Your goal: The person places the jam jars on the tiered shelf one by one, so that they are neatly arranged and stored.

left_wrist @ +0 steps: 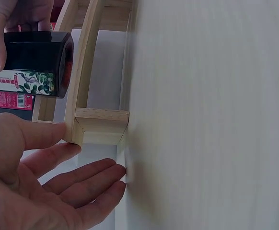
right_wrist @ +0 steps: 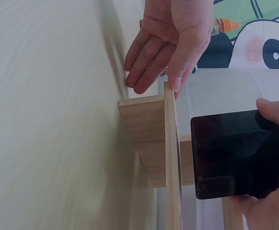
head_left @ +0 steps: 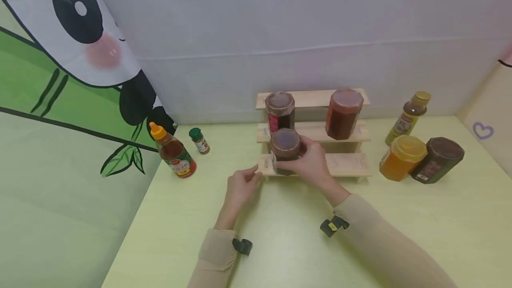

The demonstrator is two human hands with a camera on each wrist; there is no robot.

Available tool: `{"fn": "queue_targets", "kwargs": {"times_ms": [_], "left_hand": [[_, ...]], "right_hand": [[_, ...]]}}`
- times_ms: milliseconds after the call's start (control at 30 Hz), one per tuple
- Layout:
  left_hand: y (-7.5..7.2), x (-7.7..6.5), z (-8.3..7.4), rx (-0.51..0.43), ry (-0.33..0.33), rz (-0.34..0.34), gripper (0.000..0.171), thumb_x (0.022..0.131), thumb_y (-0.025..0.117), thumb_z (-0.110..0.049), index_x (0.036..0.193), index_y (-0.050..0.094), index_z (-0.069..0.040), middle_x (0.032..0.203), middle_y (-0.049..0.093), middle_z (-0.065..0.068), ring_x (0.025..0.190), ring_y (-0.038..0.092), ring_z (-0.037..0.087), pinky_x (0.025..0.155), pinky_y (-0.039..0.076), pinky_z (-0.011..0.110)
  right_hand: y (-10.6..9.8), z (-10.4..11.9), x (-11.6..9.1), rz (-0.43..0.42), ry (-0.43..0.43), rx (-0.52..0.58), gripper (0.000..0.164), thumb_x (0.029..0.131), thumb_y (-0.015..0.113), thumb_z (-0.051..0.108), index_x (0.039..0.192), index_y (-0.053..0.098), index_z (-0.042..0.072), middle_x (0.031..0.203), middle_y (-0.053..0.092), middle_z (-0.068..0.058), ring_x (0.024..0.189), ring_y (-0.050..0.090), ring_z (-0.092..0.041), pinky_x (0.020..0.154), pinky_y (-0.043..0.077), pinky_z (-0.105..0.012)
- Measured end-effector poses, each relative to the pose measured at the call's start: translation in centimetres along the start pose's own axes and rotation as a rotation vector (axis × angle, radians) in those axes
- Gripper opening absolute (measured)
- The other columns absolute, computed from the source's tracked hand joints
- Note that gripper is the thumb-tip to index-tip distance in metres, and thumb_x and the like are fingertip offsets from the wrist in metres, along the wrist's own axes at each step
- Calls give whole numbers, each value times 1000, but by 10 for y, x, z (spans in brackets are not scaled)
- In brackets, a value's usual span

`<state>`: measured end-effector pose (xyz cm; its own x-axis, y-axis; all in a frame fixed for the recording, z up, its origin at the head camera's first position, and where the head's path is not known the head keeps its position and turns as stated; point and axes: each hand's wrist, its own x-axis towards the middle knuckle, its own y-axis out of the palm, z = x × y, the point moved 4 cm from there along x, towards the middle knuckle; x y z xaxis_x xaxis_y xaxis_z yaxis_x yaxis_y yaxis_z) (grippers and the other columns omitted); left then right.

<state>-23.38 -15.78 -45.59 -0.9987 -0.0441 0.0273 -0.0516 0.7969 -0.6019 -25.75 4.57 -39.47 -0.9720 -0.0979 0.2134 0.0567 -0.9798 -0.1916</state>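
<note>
My right hand (head_left: 314, 163) grips a dark octagonal jar (head_left: 285, 146) with a label, its thumb and fingers on opposite sides. In the right wrist view a narrow gap shows between the jar's base (right_wrist: 195, 158) and the lowest step of a wooden tiered rack (head_left: 346, 163). The left hand (head_left: 242, 186) pinches the near left corner of that step between thumb (left_wrist: 46, 134) and forefinger; its other fingers extend below, beside the rack's leg. Behind the held jar, another dark jar (head_left: 281, 117) stands on the middle step, with a reddish-brown jar (head_left: 343, 117) to its right.
Left of the rack stand a sauce bottle (head_left: 176, 157) with an orange cap and a small green-capped shaker (head_left: 199, 140). On the right are a yellow-capped bottle (head_left: 407, 119), a honey-coloured jar (head_left: 401, 159) and a dark jar (head_left: 438, 161). A cloth backdrop (head_left: 248, 21) hangs behind the table.
</note>
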Motion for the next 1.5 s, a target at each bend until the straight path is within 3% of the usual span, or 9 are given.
{"fn": "queue_targets", "kwargs": {"times_ms": [467, 733, 1033, 1233, 1500], "left_hand": [[1, 1, 1, 4, 10, 0, 36, 93, 64, -31, 123, 65, -11, 100, 71, 8, 84, 68, 19, 67, 54, 32], [3, 2, 1, 2, 9, 26, 38, 93, 63, -32, 125, 63, -12, 101, 70, 10, 82, 69, 20, 66, 54, 31], [4, 1, 0, 16, -16, 22, 37, 93, 63, -33, 125, 64, -13, 101, 71, 8, 85, 68, 21, 69, 54, 33], [2, 0, -1, 16, -20, 16, 37, 93, 64, -32, 124, 64, -13, 99, 71, 7, 82, 68, 20, 67, 54, 33], [0, 0, 0, 23, -25, 10, 37, 93, 63, -33, 124, 64, -13, 101, 71, 8, 85, 68, 21, 70, 54, 34]], "right_hand": [[6, 2, 3, -11, 5, -57, 81, 58, 93, 12, 129, 55, 3, 114, 65, -9, 102, 63, -20, 84, 50, -32], [8, -11, 2, -35, 4, -110, 77, 59, 93, 19, 125, 56, 5, 114, 64, -7, 104, 61, -19, 86, 49, -33], [8, -15, -1, -47, 37, -153, 88, 59, 93, 26, 132, 48, 6, 124, 58, -10, 112, 57, -22, 91, 46, -34], [0, -14, -7, -51, 22, -144, 87, 58, 94, 27, 131, 51, 7, 127, 57, -9, 118, 53, -20, 96, 42, -31], [-19, -14, -16, -49, -19, -97, 80, 58, 93, 22, 127, 56, 3, 124, 59, -9, 117, 53, -21, 100, 39, -35]]}}
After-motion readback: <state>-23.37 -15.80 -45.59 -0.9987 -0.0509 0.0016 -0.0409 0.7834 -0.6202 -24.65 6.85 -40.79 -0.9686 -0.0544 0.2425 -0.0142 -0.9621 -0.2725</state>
